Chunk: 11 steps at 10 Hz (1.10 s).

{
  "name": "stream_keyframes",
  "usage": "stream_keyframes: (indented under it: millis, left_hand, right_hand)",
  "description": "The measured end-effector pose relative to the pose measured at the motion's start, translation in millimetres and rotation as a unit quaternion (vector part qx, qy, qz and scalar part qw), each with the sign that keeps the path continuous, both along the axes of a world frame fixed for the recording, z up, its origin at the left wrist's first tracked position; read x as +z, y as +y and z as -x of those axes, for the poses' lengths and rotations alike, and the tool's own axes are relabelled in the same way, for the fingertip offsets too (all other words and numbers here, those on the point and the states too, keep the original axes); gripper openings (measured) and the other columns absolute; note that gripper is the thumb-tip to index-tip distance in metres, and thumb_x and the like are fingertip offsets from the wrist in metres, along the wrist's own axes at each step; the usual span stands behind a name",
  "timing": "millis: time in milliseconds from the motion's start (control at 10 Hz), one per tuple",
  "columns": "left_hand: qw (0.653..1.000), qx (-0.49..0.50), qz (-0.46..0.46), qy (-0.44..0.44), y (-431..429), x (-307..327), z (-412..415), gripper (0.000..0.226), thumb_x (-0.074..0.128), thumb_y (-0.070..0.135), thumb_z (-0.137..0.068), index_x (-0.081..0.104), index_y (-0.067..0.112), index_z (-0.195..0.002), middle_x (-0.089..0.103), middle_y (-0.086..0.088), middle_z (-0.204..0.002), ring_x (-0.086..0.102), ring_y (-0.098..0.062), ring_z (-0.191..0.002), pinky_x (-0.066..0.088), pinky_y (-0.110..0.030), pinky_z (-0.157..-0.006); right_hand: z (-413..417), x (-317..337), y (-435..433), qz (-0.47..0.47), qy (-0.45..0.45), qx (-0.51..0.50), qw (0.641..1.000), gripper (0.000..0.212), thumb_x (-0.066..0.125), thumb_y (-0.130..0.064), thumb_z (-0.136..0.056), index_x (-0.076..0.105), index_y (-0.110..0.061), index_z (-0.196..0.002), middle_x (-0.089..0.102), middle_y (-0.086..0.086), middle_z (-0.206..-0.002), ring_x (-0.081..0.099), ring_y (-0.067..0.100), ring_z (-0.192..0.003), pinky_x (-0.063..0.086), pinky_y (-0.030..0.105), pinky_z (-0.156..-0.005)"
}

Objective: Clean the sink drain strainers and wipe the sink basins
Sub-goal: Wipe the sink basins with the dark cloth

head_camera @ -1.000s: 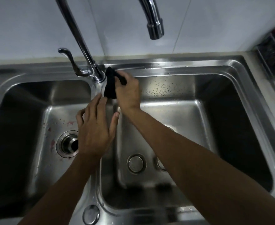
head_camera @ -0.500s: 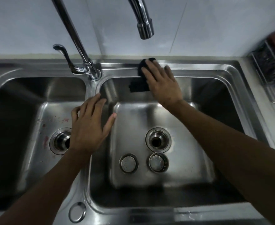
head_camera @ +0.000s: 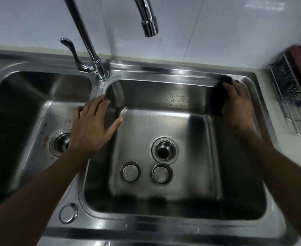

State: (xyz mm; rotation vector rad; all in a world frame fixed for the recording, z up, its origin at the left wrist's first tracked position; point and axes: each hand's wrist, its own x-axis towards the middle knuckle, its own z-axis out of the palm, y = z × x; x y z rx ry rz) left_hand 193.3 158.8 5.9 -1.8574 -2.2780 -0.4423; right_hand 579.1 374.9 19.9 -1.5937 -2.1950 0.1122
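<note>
Hands apart: our right hand (head_camera: pixel 238 103) presses a black cloth (head_camera: pixel 218 102) against the right basin's (head_camera: pixel 164 125) far corner, fingers seemingly straight; our left hand (head_camera: pixel 91 128) rests spread on the divider (head_camera: pixel 97 89).

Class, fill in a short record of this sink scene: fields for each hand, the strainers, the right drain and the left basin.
Left hand: fingers spread, over divider between basins
Right hand: presses black cloth into right basin, far right corner
Strainers: two, loose on right basin floor
Right drain: uncovered
Left basin: reddish stains beside its drain
</note>
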Motion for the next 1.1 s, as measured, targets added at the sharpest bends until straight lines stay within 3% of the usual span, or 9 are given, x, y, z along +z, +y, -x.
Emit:
stream_keyframes:
  millis: [100, 200, 300, 400, 500, 600, 700, 800, 1100]
  left_hand:
    - [1.000, -0.005, 0.007, -0.002, -0.9, 1.2, -1.9, 0.068, 0.041, 0.068, -0.099, 0.052, 0.016, -0.141, 0.048, -0.005, -0.152, 0.047, -0.026, -0.138, 0.035, -0.048, -0.104]
    - [1.000, -0.004, 0.002, 0.004, -1.2, 1.2, -1.0, 0.066, 0.044, 0.066, -0.099, 0.054, 0.015, -0.140, 0.048, -0.004, -0.153, 0.047, -0.024, -0.139, 0.035, -0.046, -0.104]
    - [1.000, -0.008, 0.014, -0.015, -0.4, 2.6, -0.9, 0.065, 0.045, 0.064, -0.099, 0.054, 0.016, -0.140, 0.047, -0.004, -0.154, 0.044, -0.023, -0.140, 0.033, -0.045, -0.106]
    - [0.999, -0.011, 0.028, -0.026, -0.7, 4.5, -1.8, 0.060, 0.042, 0.061, -0.101, 0.055, 0.017, -0.140, 0.046, -0.004, -0.154, 0.042, -0.022, -0.142, 0.033, -0.046, -0.108]
    - [0.999, -0.006, 0.041, -0.029, -1.4, 7.6, -2.3, 0.059, 0.037, 0.059, -0.103, 0.055, 0.017, -0.140, 0.047, -0.005, -0.155, 0.042, -0.023, -0.143, 0.034, -0.048, -0.109]
    - [0.999, -0.007, 0.042, -0.020, -0.6, 10.6, -3.6, 0.054, 0.037, 0.053, -0.105, 0.056, 0.016, -0.139, 0.049, -0.005, -0.153, 0.043, -0.023, -0.142, 0.034, -0.045, -0.107]
    - [0.999, -0.014, 0.026, -0.037, -2.0, 10.7, -3.5, 0.046, 0.041, 0.041, -0.105, 0.058, 0.013, -0.138, 0.051, -0.007, -0.151, 0.046, -0.023, -0.139, 0.033, -0.041, -0.106]
    - [0.999, -0.008, 0.011, -0.049, -2.7, 11.2, -3.0, 0.042, 0.043, 0.033, -0.105, 0.055, 0.012, -0.139, 0.050, -0.008, -0.152, 0.047, -0.023, -0.139, 0.033, -0.040, -0.105]
    - [0.998, -0.004, 0.027, -0.060, -1.0, 10.6, -2.9, 0.048, 0.041, 0.031, -0.103, 0.047, 0.012, -0.146, 0.046, -0.010, -0.155, 0.047, -0.025, -0.139, 0.035, -0.044, -0.106]
  right_hand:
    - [45.1, -26.6, -50.3, 0.045, 0.347, -0.185, 0.918, 0.046, 0.058, -0.025, -0.100, 0.050, -0.015, -0.144, 0.058, 0.008, -0.142, 0.054, 0.021, -0.130, 0.039, 0.011, -0.103]
    - [99.6, -29.0, -51.2, 0.149, 0.636, -0.337, 0.678, 0.049, 0.054, -0.019, -0.104, 0.041, -0.012, -0.152, 0.052, 0.012, -0.147, 0.055, 0.027, -0.131, 0.051, 0.023, -0.097]
    - [128.8, -36.1, -24.9, 0.245, 0.709, -0.334, 0.571, 0.053, 0.049, -0.020, -0.100, 0.040, -0.013, -0.151, 0.046, 0.018, -0.150, 0.052, 0.039, -0.130, 0.049, 0.049, -0.103]
    - [153.3, -25.2, -18.9, 0.370, 0.580, -0.335, 0.643, 0.069, 0.041, -0.035, -0.077, 0.048, -0.013, -0.142, 0.048, 0.017, -0.147, 0.049, 0.039, -0.130, 0.046, 0.046, -0.102]
    - [193.7, -4.8, -26.6, 0.337, 0.732, -0.299, 0.511, 0.053, 0.036, -0.022, -0.094, 0.054, -0.005, -0.141, 0.057, 0.017, -0.142, 0.057, 0.036, -0.125, 0.052, 0.044, -0.096]
    - [236.2, -9.2, -43.4, 0.408, 0.612, -0.278, 0.618, 0.053, 0.061, -0.020, -0.085, 0.054, 0.002, -0.132, 0.059, 0.018, -0.117, 0.061, 0.038, -0.114, 0.052, 0.036, -0.097]
    - [279.1, -10.3, -59.5, 0.477, 0.723, -0.287, 0.408, 0.039, 0.047, -0.015, -0.098, 0.052, -0.003, -0.134, 0.057, 0.018, -0.127, 0.057, 0.037, -0.110, 0.049, 0.047, -0.093]
    - [324.0, -6.3, -73.8, 0.506, 0.733, -0.269, 0.367, 0.037, 0.034, -0.005, -0.099, 0.058, -0.003, -0.127, 0.062, 0.018, -0.110, 0.058, 0.033, -0.094, 0.051, 0.042, -0.081]
    - [298.9, -18.7, -113.7, 0.593, 0.424, 0.029, 0.684, 0.027, 0.045, -0.018, -0.103, 0.061, -0.017, -0.124, 0.069, 0.007, -0.103, 0.064, 0.016, -0.080, 0.050, 0.022, -0.057]
